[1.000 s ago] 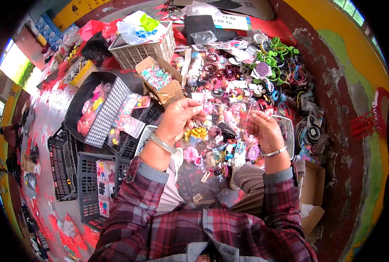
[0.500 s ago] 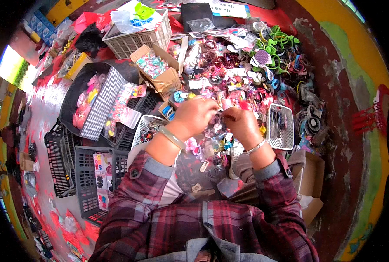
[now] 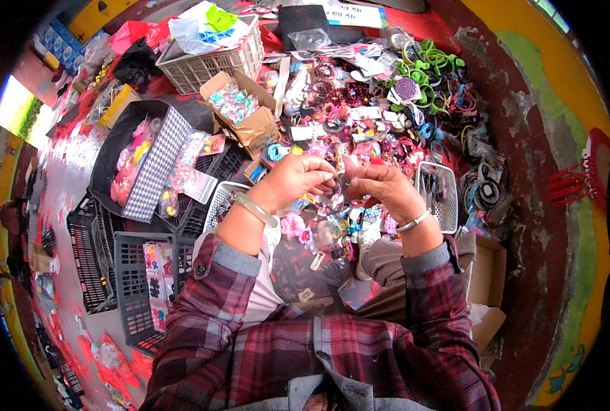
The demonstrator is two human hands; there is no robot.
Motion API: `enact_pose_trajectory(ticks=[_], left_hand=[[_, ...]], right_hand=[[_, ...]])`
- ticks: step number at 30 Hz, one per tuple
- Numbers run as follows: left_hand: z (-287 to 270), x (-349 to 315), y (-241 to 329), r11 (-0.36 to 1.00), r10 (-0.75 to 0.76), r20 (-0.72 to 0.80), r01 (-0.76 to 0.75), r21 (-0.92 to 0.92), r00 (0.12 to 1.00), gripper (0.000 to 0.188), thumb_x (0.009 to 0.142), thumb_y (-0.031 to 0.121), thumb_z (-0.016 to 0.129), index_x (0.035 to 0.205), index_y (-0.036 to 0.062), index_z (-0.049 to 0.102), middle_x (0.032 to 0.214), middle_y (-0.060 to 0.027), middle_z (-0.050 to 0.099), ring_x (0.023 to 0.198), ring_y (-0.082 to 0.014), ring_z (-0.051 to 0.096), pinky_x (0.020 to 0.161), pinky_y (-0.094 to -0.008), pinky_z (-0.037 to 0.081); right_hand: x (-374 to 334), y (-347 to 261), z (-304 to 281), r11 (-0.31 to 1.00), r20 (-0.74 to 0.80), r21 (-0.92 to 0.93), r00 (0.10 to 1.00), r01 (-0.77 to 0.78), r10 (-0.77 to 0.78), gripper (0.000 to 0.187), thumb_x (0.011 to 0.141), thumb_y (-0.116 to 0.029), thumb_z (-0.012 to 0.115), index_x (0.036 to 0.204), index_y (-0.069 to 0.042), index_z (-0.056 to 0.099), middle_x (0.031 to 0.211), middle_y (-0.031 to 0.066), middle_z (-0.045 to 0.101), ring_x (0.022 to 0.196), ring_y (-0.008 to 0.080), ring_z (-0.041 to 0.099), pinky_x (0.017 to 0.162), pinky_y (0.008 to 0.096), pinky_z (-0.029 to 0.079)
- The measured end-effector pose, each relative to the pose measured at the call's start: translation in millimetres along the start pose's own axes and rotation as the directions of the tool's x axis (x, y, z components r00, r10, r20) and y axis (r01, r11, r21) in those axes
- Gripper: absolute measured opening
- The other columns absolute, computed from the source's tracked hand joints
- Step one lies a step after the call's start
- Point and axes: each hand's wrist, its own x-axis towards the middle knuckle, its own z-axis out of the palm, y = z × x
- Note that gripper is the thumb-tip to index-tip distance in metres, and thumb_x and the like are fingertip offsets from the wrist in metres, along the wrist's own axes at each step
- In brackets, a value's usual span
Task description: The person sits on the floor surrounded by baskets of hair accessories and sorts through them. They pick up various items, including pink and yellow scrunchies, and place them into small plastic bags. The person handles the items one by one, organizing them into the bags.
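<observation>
1. While both hands meet near the centre of the frame, the left hand (image 3: pixel 295 181) has its thumb and forefinger pressed together, apparently pinching a small item (image 3: pixel 340 162) too blurred to name.
2. Just beside it, the right hand (image 3: pixel 387 194) bends its fingers inward, thumb close to forefinger; whether anything is pinched between them I cannot tell. The handling of that item looks unfinished, as it is up at the fingertips and not set down.
3. What looks done is on the left of the frame: pastel pieces (image 3: pixel 235 103) are gathered in an open cardboard box (image 3: pixel 257 135), pink and yellow pieces (image 3: pixel 135 161) in a houndstooth-sided box (image 3: pixel 155 168), and carded pieces (image 3: pixel 157 288) stand in a grey crate (image 3: pixel 131 291).
4. What looks left is far more: a mixed pile of hair accessories (image 3: pixel 377 130) lies loose from the centre to the upper right, with green hoops (image 3: pixel 425 85) at its far edge.
5. Two white baskets flank the hands: the right basket (image 3: pixel 443 223) holds dark pieces; the left basket (image 3: pixel 217 203) is partly hidden by the forearm.
</observation>
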Motion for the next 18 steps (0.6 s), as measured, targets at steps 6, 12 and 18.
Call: enact_pose_trajectory(ticks=[6, 12, 18], left_hand=[[6.2, 1.7, 1.3, 0.99, -0.129, 0.002, 0.128, -0.058, 0.992, 0.024, 0.091, 0.015, 0.05, 0.108, 0.0013, 0.058, 0.086, -0.0086, 0.064, 0.077, -0.014, 0.063, 0.067, -0.0261, 0.052], [3.6, 4.7, -15.5, 0.999, -0.009, -0.108, 0.014, 0.042, 0.994, 0.023, 0.089, 0.012, 0.052, 0.108, 0.0009, 0.059, 0.09, -0.0083, 0.065, 0.08, -0.014, 0.063, 0.071, -0.0256, 0.051], [11.8, 7.0, -15.4, 0.888, 0.315, -0.17, -0.227, 0.399, 0.934, 0.021, 0.082, 0.004, 0.055, 0.1, -0.0016, 0.063, 0.091, -0.0105, 0.065, 0.085, -0.0161, 0.063, 0.073, -0.0255, 0.049]], right_hand=[[12.8, 21.9, -6.2, 0.872, -0.114, -0.399, 0.928, 0.283, -0.354, 0.015, 0.076, -0.009, 0.067, 0.089, -0.001, 0.069, 0.078, 0.0059, 0.065, 0.069, 0.0126, 0.06, 0.064, 0.0239, 0.047], [8.7, 16.1, 10.9, 0.67, -0.149, -0.675, 0.832, 0.309, -0.534, 0.01, 0.07, 0.001, 0.061, 0.079, -0.003, 0.062, 0.073, 0.0076, 0.062, 0.069, 0.0161, 0.061, 0.063, 0.0274, 0.047], [10.1, 19.2, 12.3, 0.7, -0.167, -0.655, 0.848, 0.286, -0.503, 0.021, 0.067, 0.011, 0.053, 0.078, -0.003, 0.063, 0.084, 0.0089, 0.063, 0.084, 0.0174, 0.06, 0.07, 0.0264, 0.047]])
